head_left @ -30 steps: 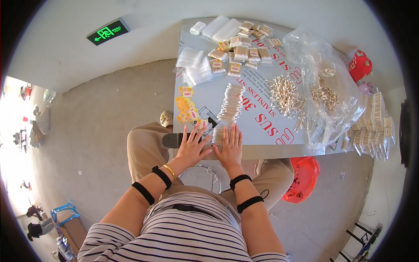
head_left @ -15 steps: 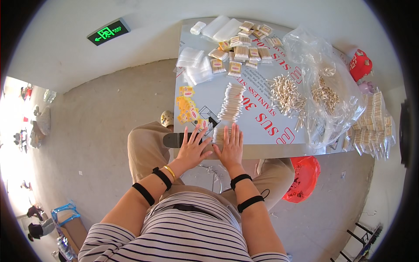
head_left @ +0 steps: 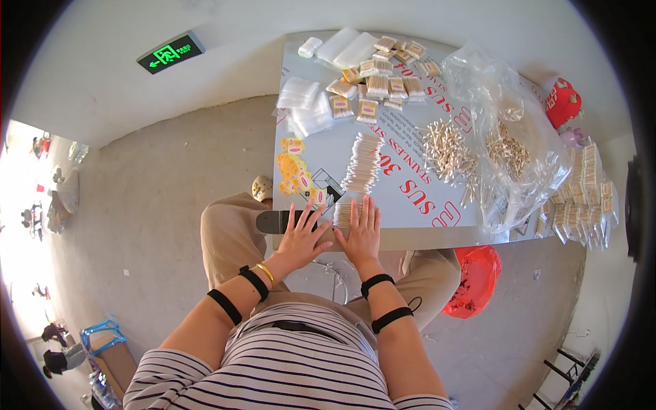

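At the near table edge, my left hand point(head_left: 299, 236) lies with spread fingers over a dark flat strip point(head_left: 270, 221) with a rounded end. Close beside it, my right hand point(head_left: 360, 236) is stretched out flat. A small row of cotton swabs point(head_left: 343, 214) lies between the hands, partly hidden by the right fingers. Beyond them runs a longer row of cotton swabs point(head_left: 363, 162), laid side by side. Yellow printed cards point(head_left: 292, 172) are scattered beyond my left fingertips. Neither hand grips anything.
The metal-topped table point(head_left: 410, 236) carries a loose swab pile point(head_left: 449, 148) and a clear plastic bag point(head_left: 529, 181) with swabs. Empty clear sachets point(head_left: 298, 92) and filled swab packs point(head_left: 378, 85) sit farther back. More packs point(head_left: 582, 201) are stacked far right; a red bag point(head_left: 478, 280) is below.
Both hands stay in nearly the same place, flat at the table edge. The view has shifted very slightly.
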Tool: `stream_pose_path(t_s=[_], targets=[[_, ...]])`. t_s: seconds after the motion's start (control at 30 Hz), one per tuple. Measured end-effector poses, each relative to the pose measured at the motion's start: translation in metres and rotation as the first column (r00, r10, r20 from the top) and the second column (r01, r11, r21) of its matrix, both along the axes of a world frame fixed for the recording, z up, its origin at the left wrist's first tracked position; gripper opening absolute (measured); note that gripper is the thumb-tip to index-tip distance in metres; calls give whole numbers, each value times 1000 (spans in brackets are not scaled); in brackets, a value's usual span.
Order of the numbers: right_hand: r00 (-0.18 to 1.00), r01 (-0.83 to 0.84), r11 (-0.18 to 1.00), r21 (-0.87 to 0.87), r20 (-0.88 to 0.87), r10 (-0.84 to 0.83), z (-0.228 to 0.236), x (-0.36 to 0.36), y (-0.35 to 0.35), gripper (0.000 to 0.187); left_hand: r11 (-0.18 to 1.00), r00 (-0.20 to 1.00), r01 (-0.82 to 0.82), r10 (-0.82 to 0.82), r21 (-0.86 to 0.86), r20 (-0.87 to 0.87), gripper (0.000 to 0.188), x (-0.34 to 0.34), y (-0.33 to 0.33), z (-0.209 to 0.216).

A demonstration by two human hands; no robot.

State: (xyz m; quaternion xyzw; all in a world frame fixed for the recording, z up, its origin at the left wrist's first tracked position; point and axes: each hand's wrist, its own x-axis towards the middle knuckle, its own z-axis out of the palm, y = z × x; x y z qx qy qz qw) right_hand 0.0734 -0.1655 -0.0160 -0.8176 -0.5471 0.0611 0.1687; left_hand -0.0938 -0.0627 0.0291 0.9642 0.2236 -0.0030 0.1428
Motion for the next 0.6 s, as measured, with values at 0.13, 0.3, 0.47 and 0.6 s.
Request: stream_pose_path(t_s=[0.13, 0.3, 0.47, 0.6], targets=[[1000, -2, 1000, -2, -6, 2, 2, -2, 2, 94, 999, 999, -31, 31, -27, 13, 59, 4, 1, 2], [1000, -9, 999, -35, -12, 8, 5, -1, 2, 93, 970, 968, -243, 243, -11, 67, 59, -10, 18, -6], [999, -8, 1000, -27, 50, 9, 2, 0, 1, 93, 957, 950, -291, 288, 9, 121, 59, -19, 53, 6], [997, -20, 997, -69, 67, 24, -2, -1, -1, 92, 981, 966, -180, 191, -76, 176, 38, 19, 73, 1]])
